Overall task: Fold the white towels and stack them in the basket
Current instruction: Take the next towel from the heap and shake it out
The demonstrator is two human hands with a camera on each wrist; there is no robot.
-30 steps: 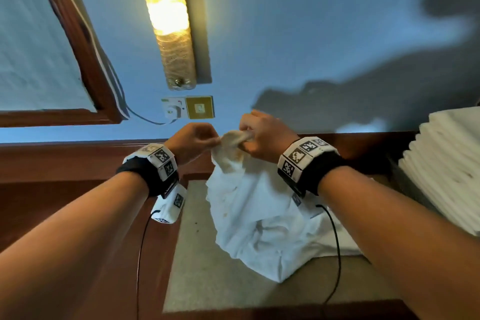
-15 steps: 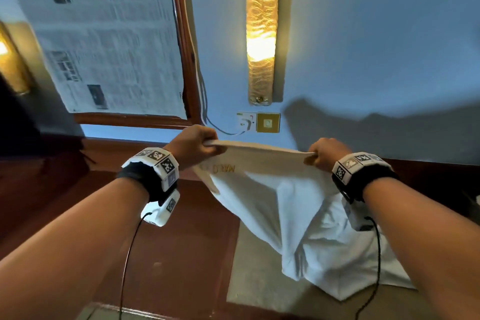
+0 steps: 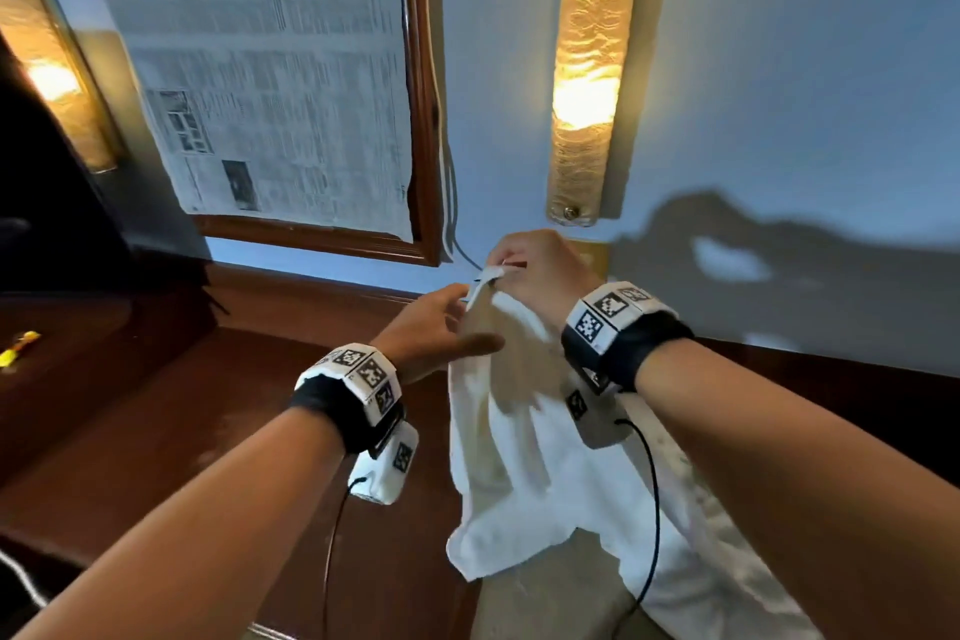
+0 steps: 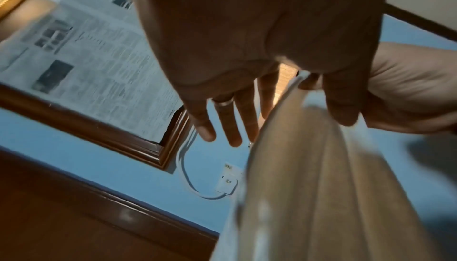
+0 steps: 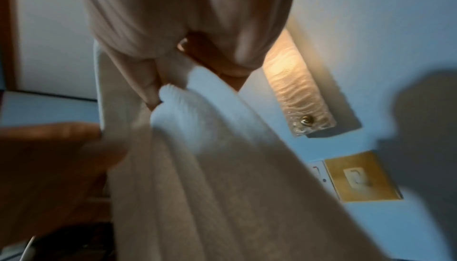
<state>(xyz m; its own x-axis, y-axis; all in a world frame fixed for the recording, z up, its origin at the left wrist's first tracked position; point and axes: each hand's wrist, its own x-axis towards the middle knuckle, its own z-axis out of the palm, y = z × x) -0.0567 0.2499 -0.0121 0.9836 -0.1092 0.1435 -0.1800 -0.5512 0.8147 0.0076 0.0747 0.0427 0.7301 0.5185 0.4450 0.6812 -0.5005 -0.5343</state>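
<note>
Right hand (image 3: 540, 276) pinches towel (image 3: 519, 457) corner; left hand (image 3: 436, 333) flat, fingers straight; basket unseen.

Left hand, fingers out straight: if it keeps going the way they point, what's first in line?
Likely the blue wall. The left hand grazes the towel alongside; its fingers point past it. Depth unclear.
</note>
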